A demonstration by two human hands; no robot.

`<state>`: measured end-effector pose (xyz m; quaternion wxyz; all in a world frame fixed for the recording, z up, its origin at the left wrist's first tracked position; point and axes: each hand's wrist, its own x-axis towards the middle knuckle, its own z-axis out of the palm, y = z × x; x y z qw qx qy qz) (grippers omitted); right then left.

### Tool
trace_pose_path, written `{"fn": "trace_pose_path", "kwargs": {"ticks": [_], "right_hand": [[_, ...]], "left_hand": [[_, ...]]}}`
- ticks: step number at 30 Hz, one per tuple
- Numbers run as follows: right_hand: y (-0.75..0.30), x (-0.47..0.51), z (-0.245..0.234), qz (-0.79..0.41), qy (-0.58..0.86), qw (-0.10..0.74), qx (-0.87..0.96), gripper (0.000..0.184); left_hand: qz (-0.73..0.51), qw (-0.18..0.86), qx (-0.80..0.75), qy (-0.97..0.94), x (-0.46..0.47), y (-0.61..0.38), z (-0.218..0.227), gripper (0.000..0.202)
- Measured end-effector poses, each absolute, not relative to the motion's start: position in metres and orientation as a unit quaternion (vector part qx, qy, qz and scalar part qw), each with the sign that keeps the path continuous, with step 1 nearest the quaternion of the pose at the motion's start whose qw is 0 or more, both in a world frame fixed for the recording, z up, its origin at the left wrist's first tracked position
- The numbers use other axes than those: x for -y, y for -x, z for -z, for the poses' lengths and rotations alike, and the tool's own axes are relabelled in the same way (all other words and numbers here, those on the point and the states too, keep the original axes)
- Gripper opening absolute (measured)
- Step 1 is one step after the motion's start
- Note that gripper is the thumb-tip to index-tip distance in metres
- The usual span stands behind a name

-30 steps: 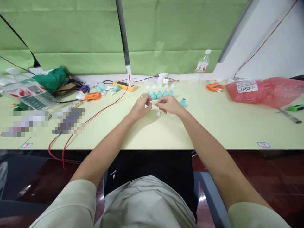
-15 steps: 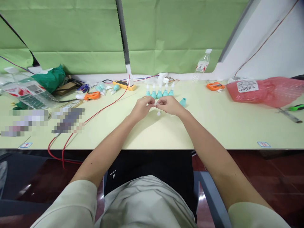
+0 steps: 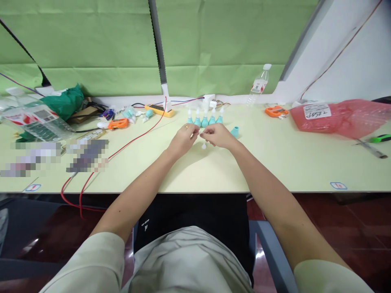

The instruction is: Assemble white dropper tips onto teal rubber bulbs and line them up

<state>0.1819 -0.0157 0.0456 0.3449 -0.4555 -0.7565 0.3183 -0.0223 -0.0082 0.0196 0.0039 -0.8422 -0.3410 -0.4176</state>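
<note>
My left hand (image 3: 187, 136) and my right hand (image 3: 216, 134) meet just above the table, the fingers of each closed in a pinch. Between their fingertips is a small whitish piece (image 3: 200, 132), mostly covered by the fingers, so its kind is unclear. Just below lies a small white nozzle-like part (image 3: 204, 146) on the table. Behind my hands, several teal squeeze bulbs with pale pointed nozzles (image 3: 204, 121) stand upright in a row. A lone teal bulb (image 3: 234, 131) without a nozzle is beside my right wrist.
Orange-handled tools (image 3: 118, 123) and a yellow multimeter (image 3: 159, 110) lie left of the bulbs. A red cable (image 3: 131, 140) crosses the table. At right are another orange tool (image 3: 276, 111), a red plastic bag (image 3: 339, 118) and a water bottle (image 3: 259, 84). Large bottles (image 3: 39, 118) lie far left.
The fingertips have shifted slightly around the small whitish piece. Both hands stay in nearly the same place; the bulbs and the loose white part have not moved.
</note>
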Motion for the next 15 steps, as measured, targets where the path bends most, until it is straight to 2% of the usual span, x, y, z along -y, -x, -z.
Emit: {"fn": "trace_pose_path", "kwargs": {"ticks": [7, 15], "right_hand": [[-0.1805, 0.0159, -0.0473, -0.341, 0.458, 0.345, 0.745, 0.024], [-0.1796, 0.0184, -0.0492, -0.39, 0.44, 0.346, 0.731, 0.022]], "left_hand": [[0.386, 0.067, 0.333, 0.858, 0.0077, 0.0193, -0.0138, 0.008], [0.397, -0.068, 0.368, 0.838, 0.0139, 0.0184, -0.0195, 0.02]]}}
